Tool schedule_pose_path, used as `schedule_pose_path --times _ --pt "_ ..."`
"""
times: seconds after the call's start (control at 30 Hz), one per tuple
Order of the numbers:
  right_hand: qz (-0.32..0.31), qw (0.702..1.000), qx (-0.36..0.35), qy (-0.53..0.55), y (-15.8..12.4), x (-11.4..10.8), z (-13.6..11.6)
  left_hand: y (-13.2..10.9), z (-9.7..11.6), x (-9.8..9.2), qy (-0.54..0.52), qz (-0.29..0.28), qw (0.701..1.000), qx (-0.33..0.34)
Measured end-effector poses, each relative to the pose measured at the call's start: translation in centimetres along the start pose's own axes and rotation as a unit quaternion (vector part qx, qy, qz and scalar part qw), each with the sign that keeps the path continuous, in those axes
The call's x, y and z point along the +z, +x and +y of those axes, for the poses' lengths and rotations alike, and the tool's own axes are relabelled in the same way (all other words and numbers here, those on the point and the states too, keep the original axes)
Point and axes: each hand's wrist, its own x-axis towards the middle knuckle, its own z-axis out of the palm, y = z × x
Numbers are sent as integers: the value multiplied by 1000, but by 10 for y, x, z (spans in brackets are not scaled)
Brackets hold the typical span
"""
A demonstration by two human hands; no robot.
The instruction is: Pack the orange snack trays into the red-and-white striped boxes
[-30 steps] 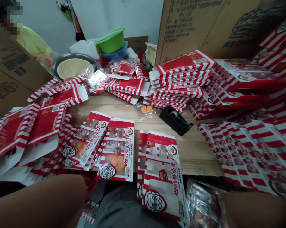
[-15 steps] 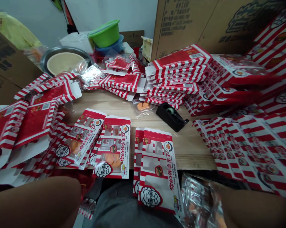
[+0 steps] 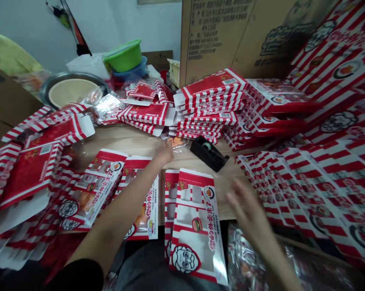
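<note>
My left hand (image 3: 164,152) stretches far across the wooden table (image 3: 134,141) to a small clear bag with orange pieces (image 3: 178,142), its fingers at the bag's edge; whether they grip it is not clear. My right hand (image 3: 246,204) hovers open and motion-blurred over the table's front edge, right of a flat red-and-white striped window box (image 3: 194,226) that overhangs the edge. A black tape dispenser (image 3: 209,152) sits between the two hands, farther back.
Stacks of red-and-white striped boxes (image 3: 209,105) fill the back, left and right of the table. Large cardboard cartons (image 3: 225,36) stand behind. A metal basin (image 3: 70,91), green and blue bowls (image 3: 124,56) sit at back left. A crinkled plastic bag (image 3: 249,262) lies by my lap.
Both arms have risen from my lap: the left reached forward to the small bag with orange pieces, the right lifted above the table edge. The camera shifted slightly right.
</note>
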Motion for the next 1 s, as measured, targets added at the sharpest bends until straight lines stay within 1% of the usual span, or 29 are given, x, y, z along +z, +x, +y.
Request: schedule_pose_path --times 0.07,0.13,0.17,0.23,0.3,0.37,0.43,0.5,0.53,0.57,0.6,0.63,0.67,0.7,0.73,0.8,0.83,0.87,0.9,0.93,0.97,1.0 --pt "-53 996 60 47 -12 14 5 6 8 16 24 21 999 -17" --pt "-111 984 97 99 -26 30 6 11 14 26 38 44 998 -13" --pt "-129 980 96 113 -32 38 4 13 15 28 41 52 998 -3" --pt "-145 980 77 114 -41 50 0 16 14 25 40 66 997 26" --pt "-152 981 52 109 -45 56 -1 18 10 12 29 83 994 63" --pt "-145 983 36 110 -44 55 1 18 3 -9 6 112 988 101" --pt "-123 985 36 115 -39 50 6 15 -5 -39 -20 153 979 135" --pt "-89 987 44 123 -31 40 10 9 -14 -74 -74 213 961 160" --pt "-69 988 50 131 -25 35 9 3 -18 -92 -125 254 944 169" --pt "-47 987 57 141 -20 31 7 -3 -22 -110 -238 307 903 184" --pt "-25 986 65 154 -14 27 3 -11 -24 -125 -347 340 852 192" --pt "-12 983 70 168 -8 23 -3 -19 -25 -138 -443 361 797 196" --pt "-13 980 72 186 -3 21 -10 -28 -24 -147 -511 373 748 198" --pt "-33 974 70 212 2 20 -18 -37 -22 -152 -555 374 717 196" --pt "-68 964 64 248 5 21 -27 -46 -19 -153 -587 368 696 188" --pt "-158 929 47 332 9 25 -42 -62 -9 -144 -644 334 672 149" --pt "-195 909 43 367 10 29 -48 -70 -5 -135 -679 310 656 113" --pt "-218 894 45 390 10 32 -53 -77 -2 -124 -713 280 639 71" --pt "-228 887 50 398 9 35 -58 -83 -1 -113 -740 250 624 30" --pt "-224 888 57 399 10 36 -61 -88 -2 -103 -757 222 615 2" --pt "-206 892 63 397 11 35 -64 -92 -5 -94 -768 195 610 -14" --pt "-181 897 68 397 13 33 -66 -97 -10 -86 -771 169 613 -18"
